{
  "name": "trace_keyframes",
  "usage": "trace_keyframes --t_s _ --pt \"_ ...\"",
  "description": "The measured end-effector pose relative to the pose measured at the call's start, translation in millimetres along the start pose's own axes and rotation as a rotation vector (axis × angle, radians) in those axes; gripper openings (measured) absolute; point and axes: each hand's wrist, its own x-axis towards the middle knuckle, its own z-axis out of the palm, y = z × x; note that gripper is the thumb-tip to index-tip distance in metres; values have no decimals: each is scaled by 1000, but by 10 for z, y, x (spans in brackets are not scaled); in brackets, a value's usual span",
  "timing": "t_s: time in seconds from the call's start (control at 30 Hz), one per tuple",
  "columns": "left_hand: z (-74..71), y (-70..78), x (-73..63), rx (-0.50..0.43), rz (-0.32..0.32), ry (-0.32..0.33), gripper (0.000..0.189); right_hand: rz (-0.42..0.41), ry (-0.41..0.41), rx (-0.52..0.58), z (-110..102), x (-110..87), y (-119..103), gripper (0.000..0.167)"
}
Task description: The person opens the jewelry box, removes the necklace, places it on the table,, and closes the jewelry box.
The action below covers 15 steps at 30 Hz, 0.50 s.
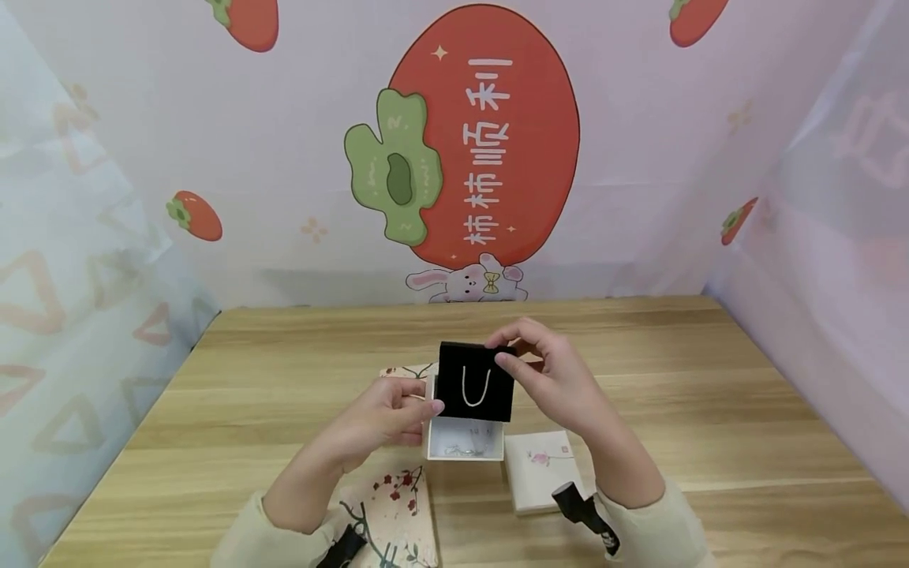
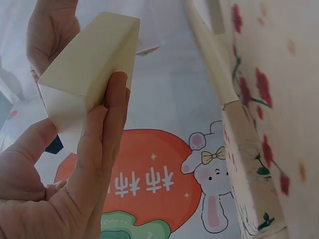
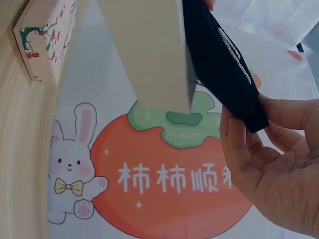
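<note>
My left hand (image 1: 394,412) grips a small white box (image 1: 465,457) by its left side, with the thumb at the edge of a black pad. In the left wrist view the fingers wrap the box's outer walls (image 2: 92,59). My right hand (image 1: 557,380) pinches the top right corner of that black velvety pad (image 1: 450,375), which is tilted up over the back of the box. A silver chain (image 1: 474,405) hangs in a U on the pad's face. Fine silvery jewelry (image 1: 465,451) lies in the open front of the box.
On the wooden table (image 1: 284,355), a white lid (image 1: 543,469) with a pink flower lies right of the box. A blossom-patterned box piece (image 1: 398,513) sits at the front left. Another patterned piece (image 1: 405,371) shows behind my left hand. Printed cloth (image 1: 639,158) hangs behind.
</note>
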Motion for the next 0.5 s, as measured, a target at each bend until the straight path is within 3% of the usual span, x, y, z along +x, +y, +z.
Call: trace_keyframes --t_s 0.2,0.5 --pt "-10 -24 9 21 -39 -35 32 5 24 -24 -75 -1 -6 14" --pt "28 -128 45 97 -108 -40 28 -5 74 -18 -219 12 -52 16"
